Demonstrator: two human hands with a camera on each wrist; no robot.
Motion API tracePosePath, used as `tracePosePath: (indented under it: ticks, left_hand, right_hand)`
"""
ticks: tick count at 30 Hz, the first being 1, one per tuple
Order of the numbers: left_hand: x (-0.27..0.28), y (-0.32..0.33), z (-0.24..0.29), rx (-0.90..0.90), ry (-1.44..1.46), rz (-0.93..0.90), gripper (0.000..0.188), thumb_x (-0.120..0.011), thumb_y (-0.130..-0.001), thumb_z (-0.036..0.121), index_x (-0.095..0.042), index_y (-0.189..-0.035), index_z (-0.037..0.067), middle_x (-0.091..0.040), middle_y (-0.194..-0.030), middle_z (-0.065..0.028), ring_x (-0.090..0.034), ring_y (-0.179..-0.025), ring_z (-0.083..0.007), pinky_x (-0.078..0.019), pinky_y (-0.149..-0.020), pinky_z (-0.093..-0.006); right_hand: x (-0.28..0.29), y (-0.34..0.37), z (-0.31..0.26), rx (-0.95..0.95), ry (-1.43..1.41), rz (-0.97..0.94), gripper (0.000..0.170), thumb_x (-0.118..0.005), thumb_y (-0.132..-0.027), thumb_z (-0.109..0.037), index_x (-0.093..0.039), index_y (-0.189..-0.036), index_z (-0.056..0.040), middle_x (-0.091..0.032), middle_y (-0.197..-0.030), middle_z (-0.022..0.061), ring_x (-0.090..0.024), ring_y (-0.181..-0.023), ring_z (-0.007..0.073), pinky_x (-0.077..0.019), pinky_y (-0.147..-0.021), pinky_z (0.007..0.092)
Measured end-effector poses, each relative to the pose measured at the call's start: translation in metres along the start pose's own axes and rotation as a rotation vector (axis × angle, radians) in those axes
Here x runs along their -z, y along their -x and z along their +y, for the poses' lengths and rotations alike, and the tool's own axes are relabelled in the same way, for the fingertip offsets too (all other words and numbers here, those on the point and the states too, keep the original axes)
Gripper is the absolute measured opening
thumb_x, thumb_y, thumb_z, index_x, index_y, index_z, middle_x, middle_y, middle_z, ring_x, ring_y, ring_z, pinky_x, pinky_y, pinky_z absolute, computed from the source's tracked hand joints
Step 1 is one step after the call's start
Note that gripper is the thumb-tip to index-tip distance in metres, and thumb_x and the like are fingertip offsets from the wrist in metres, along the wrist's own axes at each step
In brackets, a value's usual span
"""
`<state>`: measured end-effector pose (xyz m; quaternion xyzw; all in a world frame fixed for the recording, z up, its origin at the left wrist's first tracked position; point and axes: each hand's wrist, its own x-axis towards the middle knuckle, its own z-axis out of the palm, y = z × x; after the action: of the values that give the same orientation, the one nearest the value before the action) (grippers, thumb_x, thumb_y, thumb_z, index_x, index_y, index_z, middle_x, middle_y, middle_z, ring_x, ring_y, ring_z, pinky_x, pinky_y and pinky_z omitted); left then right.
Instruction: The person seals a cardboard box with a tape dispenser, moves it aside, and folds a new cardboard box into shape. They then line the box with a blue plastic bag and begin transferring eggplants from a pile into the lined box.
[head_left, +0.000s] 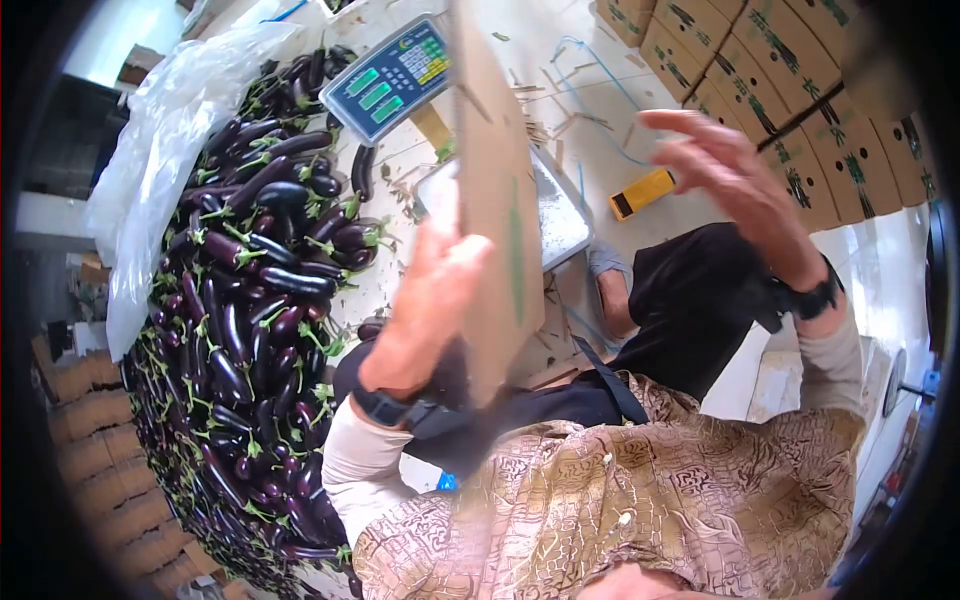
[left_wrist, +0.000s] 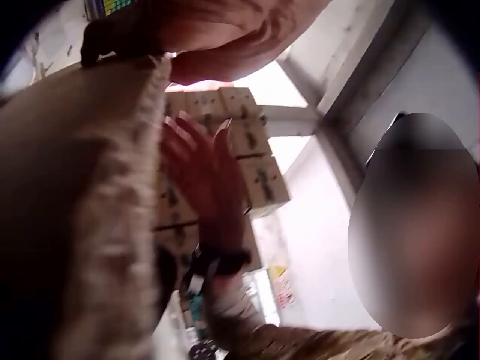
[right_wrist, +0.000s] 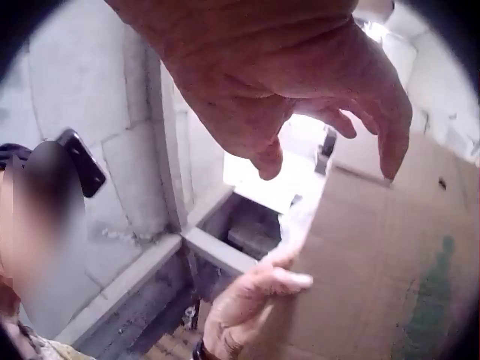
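A brown cardboard carton (head_left: 505, 230) stands on edge in front of the person's body, a green print on its side. The left hand (head_left: 432, 300) grips its left edge, and in the right wrist view the thumb of that left hand (right_wrist: 251, 304) lies over the cardboard face. Raised to the right of the carton, the right hand (head_left: 722, 178) is apart from it in the head view, fingers spread and slightly bent with nothing in them. Behind the carton is a weighing scale, its metal platform (head_left: 565, 225) partly hidden and its display panel (head_left: 388, 82) showing green readouts.
A large heap of eggplants (head_left: 260, 290) covers the floor at left, with a clear plastic sheet (head_left: 165, 160) along its far side. Printed cartons (head_left: 800, 90) are stacked at the upper right. A yellow object (head_left: 642, 194) and blue strapping (head_left: 600, 75) lie on the littered floor.
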<state>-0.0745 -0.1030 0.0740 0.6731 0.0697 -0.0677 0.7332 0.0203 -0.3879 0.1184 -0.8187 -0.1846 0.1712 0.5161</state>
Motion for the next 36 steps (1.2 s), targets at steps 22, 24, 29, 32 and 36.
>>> tracePosePath:
  ticks: [22,24,29,32,36]
  left_hand:
    - [0.000,-0.155,-0.017,-0.160,-0.343,-0.133,0.106,-0.074,-0.082,0.053,-0.020,-0.149,-0.008,-0.038,-0.145,-0.0295,-0.044,-0.132,-0.0342,-0.0371,-0.109,-0.0385]
    - [0.010,-0.152,-0.014,-0.151,-0.234,-0.175,0.102,-0.074,-0.082,0.048,-0.020,-0.149,-0.008,-0.037,-0.145,-0.0306,-0.042,-0.134,-0.0355,-0.0355,-0.111,-0.0389]
    - [0.046,-0.122,0.006,-0.316,-0.477,0.037,0.086,-0.059,-0.074,0.010,-0.022,-0.151,0.000,-0.039,-0.145,-0.0284,-0.039,-0.136,-0.0345,-0.0322,-0.112,-0.0375]
    - [0.045,-0.069,0.041,-0.227,-0.543,0.039,0.083,-0.053,-0.074,0.005,-0.019,-0.149,-0.006,-0.039,-0.147,-0.0260,-0.040,-0.138,-0.0300,-0.0316,-0.112,-0.0310]
    - [0.058,-0.014,0.028,-0.300,-0.646,-0.026,0.092,-0.052,-0.071,0.005,-0.010,-0.153,-0.003,-0.028,-0.153,-0.0267,-0.027,-0.145,-0.0342,-0.0266,-0.115,-0.0339]
  right_hand:
    - [-0.069,-0.061,0.026,-0.215,-0.331,-0.315,0.088,-0.074,-0.078,-0.054,-0.043,-0.142,-0.0027,-0.054,-0.135,0.0134,-0.056,-0.117,0.0201,-0.0493,-0.087,0.0322]
    - [-0.062,-0.059,0.041,-0.275,-0.266,-0.219,0.083,-0.074,-0.080,-0.050,-0.044,-0.141,-0.0025,-0.055,-0.134,0.0127,-0.057,-0.116,0.0195,-0.0502,-0.086,0.0317]
    - [-0.036,-0.065,0.041,-0.049,-0.035,-0.188,0.016,-0.060,-0.086,-0.010,-0.059,-0.100,-0.0025,-0.055,-0.093,0.0129,-0.061,-0.091,0.0262,-0.0539,-0.072,0.0359]
    - [-0.011,-0.084,0.067,0.435,0.584,0.022,0.014,-0.057,-0.080,-0.014,-0.051,-0.077,-0.0012,-0.049,-0.084,0.0140,-0.056,-0.080,0.0317,-0.0449,-0.067,0.0423]
    - [0.012,-0.115,0.028,0.138,0.626,-0.060,0.026,-0.053,-0.089,-0.023,-0.056,-0.103,-0.0009,-0.057,-0.101,0.0162,-0.059,-0.094,0.0234,-0.0448,-0.081,0.0382]
